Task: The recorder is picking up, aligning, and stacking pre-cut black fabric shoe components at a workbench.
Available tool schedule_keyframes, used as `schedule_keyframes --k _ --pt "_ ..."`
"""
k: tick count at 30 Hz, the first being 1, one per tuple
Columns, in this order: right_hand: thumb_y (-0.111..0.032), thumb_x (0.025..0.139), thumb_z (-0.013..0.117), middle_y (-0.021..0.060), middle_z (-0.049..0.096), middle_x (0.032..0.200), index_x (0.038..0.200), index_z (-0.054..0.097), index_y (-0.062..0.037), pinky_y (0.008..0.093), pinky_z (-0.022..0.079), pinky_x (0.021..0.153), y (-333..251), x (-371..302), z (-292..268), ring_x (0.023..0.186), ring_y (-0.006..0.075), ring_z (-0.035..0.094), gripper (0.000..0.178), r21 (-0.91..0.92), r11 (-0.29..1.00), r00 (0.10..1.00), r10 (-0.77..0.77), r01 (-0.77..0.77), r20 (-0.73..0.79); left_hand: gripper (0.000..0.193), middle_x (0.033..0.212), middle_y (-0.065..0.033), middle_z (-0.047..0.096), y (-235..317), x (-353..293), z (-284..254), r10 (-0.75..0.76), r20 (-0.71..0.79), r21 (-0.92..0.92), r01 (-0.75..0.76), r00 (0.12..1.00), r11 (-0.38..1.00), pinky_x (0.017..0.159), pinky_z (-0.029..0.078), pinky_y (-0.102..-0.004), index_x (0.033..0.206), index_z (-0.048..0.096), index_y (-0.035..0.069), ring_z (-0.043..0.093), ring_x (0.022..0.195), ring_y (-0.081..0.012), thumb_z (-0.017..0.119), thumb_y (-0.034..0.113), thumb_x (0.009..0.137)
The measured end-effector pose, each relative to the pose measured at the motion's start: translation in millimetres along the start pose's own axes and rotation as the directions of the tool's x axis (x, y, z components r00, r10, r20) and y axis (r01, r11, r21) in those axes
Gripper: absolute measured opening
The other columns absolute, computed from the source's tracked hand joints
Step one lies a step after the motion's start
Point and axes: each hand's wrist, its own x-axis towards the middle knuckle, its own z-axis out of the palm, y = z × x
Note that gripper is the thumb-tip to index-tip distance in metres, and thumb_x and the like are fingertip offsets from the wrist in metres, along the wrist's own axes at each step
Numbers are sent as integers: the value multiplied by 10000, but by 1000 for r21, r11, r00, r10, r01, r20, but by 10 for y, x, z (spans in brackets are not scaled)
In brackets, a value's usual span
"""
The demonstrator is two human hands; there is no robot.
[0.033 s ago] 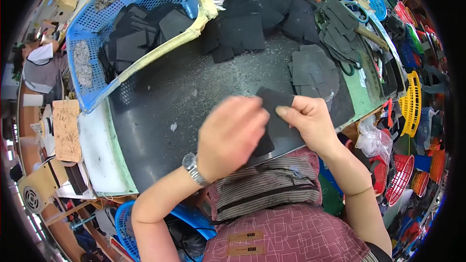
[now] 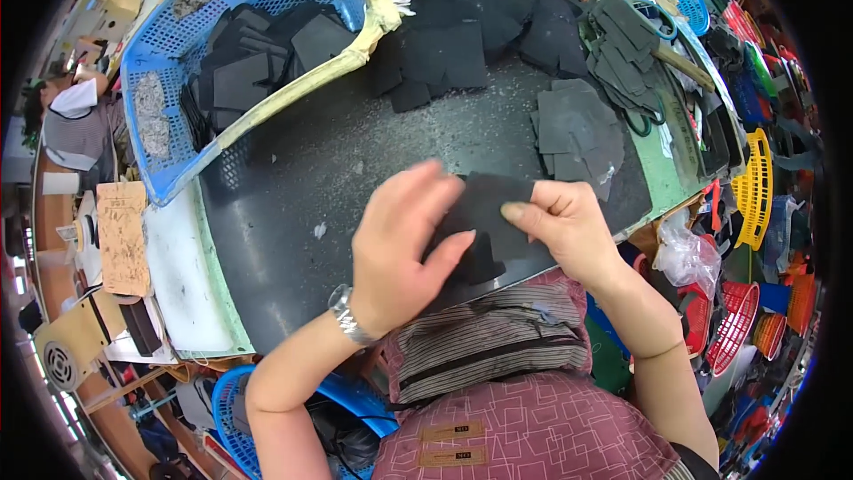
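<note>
My right hand (image 2: 573, 231) pinches a flat black sheet piece (image 2: 484, 204) at its right edge, between thumb and fingers, above the near edge of the dark worktop. My left hand (image 2: 395, 253) is open just left of that piece, fingers stretched and thumb apart; its fingertips are slightly blurred. Whether it touches the piece I cannot tell. Another dark shape (image 2: 478, 262) shows below the held piece, partly hidden. Beyond my right hand lies a small stack of grey-black pieces (image 2: 577, 133) on the dark worktop (image 2: 293, 240).
A blue plastic basket (image 2: 160, 182) with a taped rim stands at the left, holding black pieces (image 2: 240, 84). More black pieces (image 2: 444, 53) are heaped at the back, with overlapping strips (image 2: 622, 62) at the right. Scissors (image 2: 649, 116) and a wooden handle (image 2: 684, 67) lie nearby.
My left hand has drawn back slightly to the left and its fingers have spread. The held black piece shows more of its face. My right hand stays nearly in place.
</note>
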Motion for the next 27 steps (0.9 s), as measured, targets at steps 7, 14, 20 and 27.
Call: schedule_keyframes --k 7,14,20,27 --pt "-68 821 681 -2 490 666 1003 588 23 234 391 535 236 22 207 604 41 462 223 -18 1000 995 25 -23 92 680 768 -20 639 -2 -343 -83 -566 397 -422 691 722 587 619 482 -187 1380 298 60 587 672 -52 664 -13 812" --pt "-24 774 672 74 526 675 1254 443 -66 314 468 584 170 22 299 582 160 553 534 -187 982 999 25 -20 30 623 696 -44 643 -32 -363 -36 -508 356 -202 595 784 778 592 509 -236 1328 398 76 633 619 -102 689 17 780" --pt "-88 746 676 135 563 783 1105 501 -68 382 491 640 173 326 115 705 285 605 400 -637 622 840 -537 455 76 403 825 -102 615 -213 71 76 -174 147 129 156 974 979 685 490 -368 1093 575 64 619 779 -268 710 93 714" --pt "-316 749 689 233 485 1247 1242 470 -3 429 464 915 -256 1763 -285 1023 413 568 624 -859 505 559 -738 88 -377 778 1336 -255 413 -917 990 656 -4 0 315 4 1000 949 1012 362 -460 1365 385 91 414 1219 -418 758 191 690"
